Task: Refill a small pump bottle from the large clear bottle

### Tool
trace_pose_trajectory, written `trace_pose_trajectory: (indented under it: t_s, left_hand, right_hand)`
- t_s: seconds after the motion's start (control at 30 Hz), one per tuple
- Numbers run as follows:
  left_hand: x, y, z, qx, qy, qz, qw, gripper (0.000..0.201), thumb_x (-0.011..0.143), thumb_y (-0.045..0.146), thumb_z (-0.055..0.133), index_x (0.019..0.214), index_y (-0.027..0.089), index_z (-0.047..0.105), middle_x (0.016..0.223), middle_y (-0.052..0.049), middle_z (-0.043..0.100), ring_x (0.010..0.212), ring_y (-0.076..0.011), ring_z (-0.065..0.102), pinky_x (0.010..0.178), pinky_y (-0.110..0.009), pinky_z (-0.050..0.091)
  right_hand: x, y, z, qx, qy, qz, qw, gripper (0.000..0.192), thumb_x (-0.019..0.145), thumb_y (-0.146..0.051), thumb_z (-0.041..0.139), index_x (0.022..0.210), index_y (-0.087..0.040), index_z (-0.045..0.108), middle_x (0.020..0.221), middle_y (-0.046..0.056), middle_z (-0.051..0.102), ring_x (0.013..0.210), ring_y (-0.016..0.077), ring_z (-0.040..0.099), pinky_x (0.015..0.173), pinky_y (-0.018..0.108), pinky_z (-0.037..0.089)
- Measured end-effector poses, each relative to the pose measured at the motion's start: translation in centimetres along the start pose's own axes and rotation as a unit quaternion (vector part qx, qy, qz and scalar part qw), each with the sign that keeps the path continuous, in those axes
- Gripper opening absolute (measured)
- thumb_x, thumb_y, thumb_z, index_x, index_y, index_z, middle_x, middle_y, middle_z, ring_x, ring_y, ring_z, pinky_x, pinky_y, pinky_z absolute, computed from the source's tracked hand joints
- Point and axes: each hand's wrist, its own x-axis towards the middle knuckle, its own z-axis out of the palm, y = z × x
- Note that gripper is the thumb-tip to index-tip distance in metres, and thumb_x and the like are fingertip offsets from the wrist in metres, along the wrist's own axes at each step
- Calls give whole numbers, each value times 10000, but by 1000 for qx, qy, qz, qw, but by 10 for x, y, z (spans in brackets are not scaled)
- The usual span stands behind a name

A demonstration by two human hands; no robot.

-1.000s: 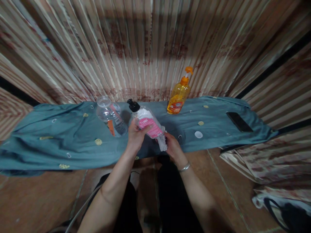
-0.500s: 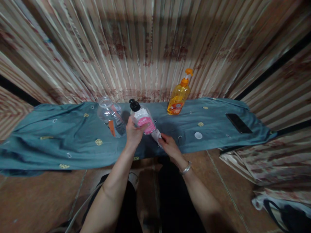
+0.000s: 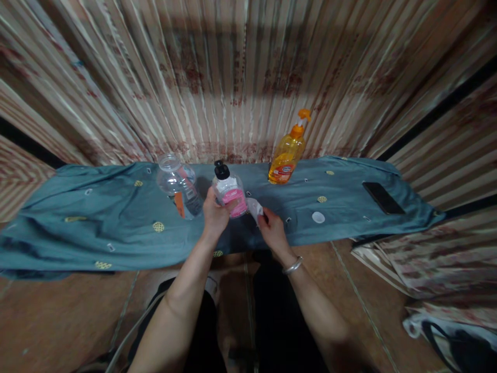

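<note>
My left hand [image 3: 216,211] is closed round the lower left side of a clear pump bottle [image 3: 233,195] with a black pump head and a pink label. The bottle stands almost upright over the cloth. Just right of its base, my right hand [image 3: 273,228] pinches a white tissue [image 3: 255,208] that hangs beside the bottle. An uncapped clear plastic bottle [image 3: 176,184] with an orange patch on its label stands left of my left hand. Farther back on the right is an orange pump bottle [image 3: 286,155] part-filled with yellow liquid.
A teal patterned cloth [image 3: 128,217] covers the long narrow table. Right of my hands lie a round white lid [image 3: 318,217] and a black phone [image 3: 383,197]. Pleated curtains [image 3: 217,77] hang behind and at the sides. A bag [image 3: 454,336] rests on the floor at right.
The pink-labelled bottle has become more upright and shifted slightly right. My right hand with the tissue has drawn slightly right, away from the bottle's base.
</note>
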Motion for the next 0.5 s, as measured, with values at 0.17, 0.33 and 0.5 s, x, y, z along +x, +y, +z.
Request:
trace_pose_trajectory:
  t_s: [0.17,0.33,0.5]
  left_hand:
    - [-11,0,9,-8,-29,-6,1000,478,593,299,859,1001,196,632,956,-24,725,890,-215,676,854,-345,512]
    - [-18,-2,14,-3,-45,-6,999,474,646,275,816,1072,212,617,981,-30,721,907,-222,683,876,-368,522]
    - [-16,-6,12,14,-57,0,998,475,680,199,778,1127,181,616,1050,-66,715,963,-257,677,946,-429,527]
  right_hand:
    - [7,-39,-12,60,39,-63,995,385,917,-261,458,1228,-202,676,1100,88,764,978,256,704,922,394,552]
    - [9,-70,-16,25,60,-148,987,481,923,-191,445,1382,-204,591,1429,117,627,1345,251,570,1175,455,422]
    - [-6,-67,-9,-4,61,-161,985,499,947,-210,441,1425,-127,562,1511,194,534,1424,277,496,1215,477,381]
